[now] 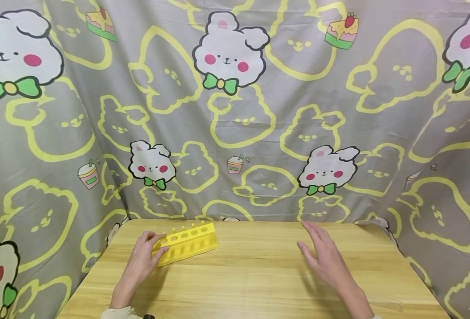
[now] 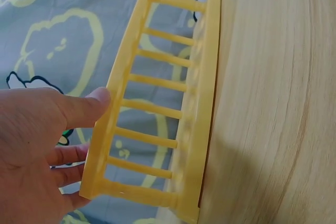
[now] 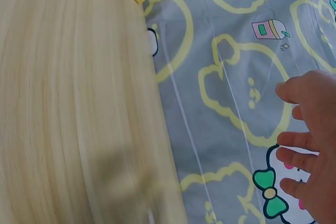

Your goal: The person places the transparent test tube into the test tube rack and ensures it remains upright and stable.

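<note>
Pinching the near left end of the single yellow test-tube rack [image 1: 188, 240], the left hand [image 1: 144, 254] is one of two bare hands in view. On the rack's top plate, five round holes [image 1: 184, 235] can be counted from the head view, with five small knobs [image 1: 183, 227] along the far edge; the hand hides part of that end. The left wrist view shows six thin rods [image 2: 152, 108] between the top rail and the base, with two thicker posts [image 2: 179, 2] at the ends.

The rack sits between the left thumb [image 2: 84, 109], pressed on the near side of the top rail, and three visible fingers [image 2: 68, 174] curled behind it. It stands slantwise on one wooden tabletop [image 1: 255, 274], its right end farther from the person.

The right hand [image 1: 326, 261] is held to the right, well apart from the rack, with its fingers loosely extended, its thumb spread, and nothing in its grasp.

Behind hangs grey printed cloth [image 1: 283, 106] bearing three whole white rabbit heads [image 1: 227, 57], others cut off or partly hidden, and two cake slices [image 1: 340, 33].
</note>
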